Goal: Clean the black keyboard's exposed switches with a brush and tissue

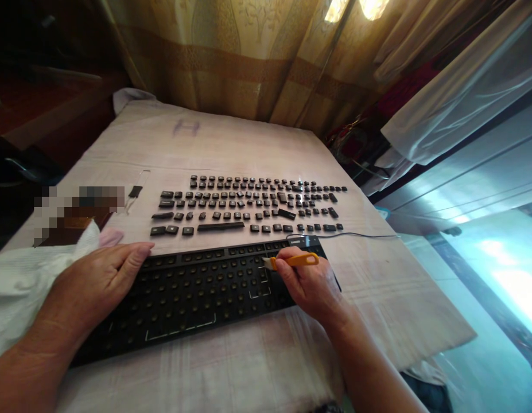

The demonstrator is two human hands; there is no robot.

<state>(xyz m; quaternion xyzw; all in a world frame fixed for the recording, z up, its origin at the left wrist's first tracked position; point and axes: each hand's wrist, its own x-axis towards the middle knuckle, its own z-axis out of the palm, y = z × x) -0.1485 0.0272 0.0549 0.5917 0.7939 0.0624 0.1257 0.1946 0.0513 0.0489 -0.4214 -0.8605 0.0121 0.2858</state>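
Observation:
A black keyboard (192,292) without its keycaps lies at a slant before me, bare key posts showing across it. My left hand (97,281) grips its left end, the thumb along the upper edge and the other fingers partly hidden. In my right hand (306,281) is a small brush (298,261) with a yellow-orange handle, its tip pointing left and down at the keyboard's right part. Beyond the keyboard, loose black keycaps (222,215) lie in rows, with the long space bar (220,226) in the nearest row.
A cloth (248,146) covers the table. At the left are a wire tool with a black grip (135,191), a white towel (11,281) and a blurred-out brown object (76,221). The keyboard's cable (360,234) runs right. A patterned curtain (231,57) hangs behind.

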